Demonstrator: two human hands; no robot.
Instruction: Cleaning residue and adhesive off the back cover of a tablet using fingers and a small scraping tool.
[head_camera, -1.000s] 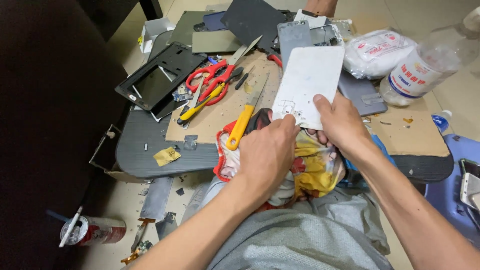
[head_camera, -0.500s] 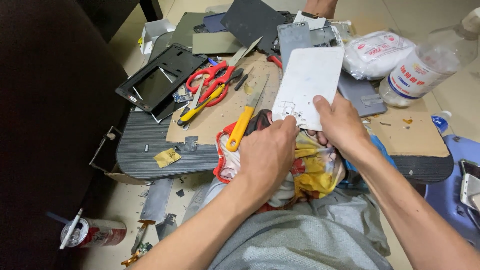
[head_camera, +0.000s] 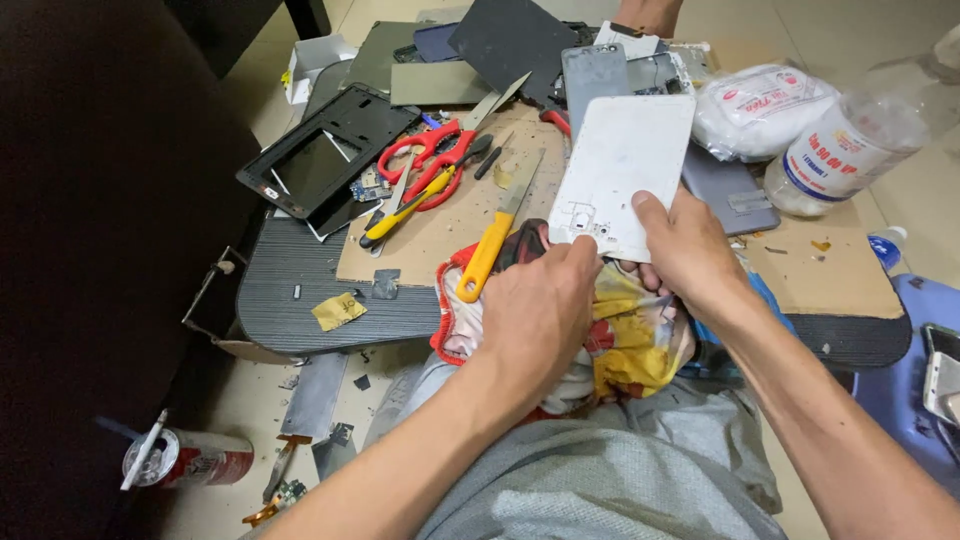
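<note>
White phone back cover (head_camera: 625, 170), inner face up, tilted above cluttered board

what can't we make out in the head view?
- Lower edge of the white back cover: hidden by the left hand and right hand.
- Colourful cloth: mostly covered by both hands, shape unclear.
- Clear plastic bottle: its top is cut off by the frame's right edge.
- Small circuit scraps on the floor: too small to identify.
</note>
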